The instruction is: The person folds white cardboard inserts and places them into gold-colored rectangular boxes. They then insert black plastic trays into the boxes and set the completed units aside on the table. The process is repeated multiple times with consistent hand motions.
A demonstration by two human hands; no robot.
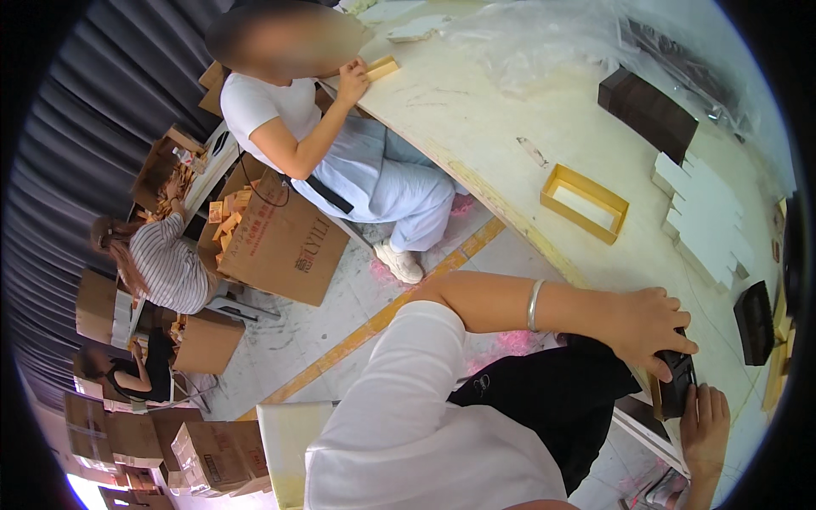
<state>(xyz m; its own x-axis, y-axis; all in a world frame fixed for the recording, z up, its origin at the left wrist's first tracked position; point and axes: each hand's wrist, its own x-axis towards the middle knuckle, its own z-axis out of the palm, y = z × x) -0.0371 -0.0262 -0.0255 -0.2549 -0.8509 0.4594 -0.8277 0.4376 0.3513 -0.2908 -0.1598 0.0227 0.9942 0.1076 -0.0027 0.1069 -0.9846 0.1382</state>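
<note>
At the table's near edge on the right, I hold a small black box (676, 385) between both hands. My left hand (650, 330), with a silver bangle at the wrist, reaches over it, thumb and fingers closed on its upper end. From below, my right hand (705, 425) presses its fingers against the box's other side. My palms hide part of the box. Farther up the table lies a gold rectangular box frame (585, 204) with a white inside. To the right of my hands is another black box-like piece (753, 323).
White stepped pieces (701, 217) and a dark brown block (648, 113) lie on the pale table (476, 110), with clear plastic sheeting (544, 38) beyond. Across from me, a seated person handles a yellow strip (382, 69). Cardboard cartons (280, 234) stand on the floor at left, near other seated people.
</note>
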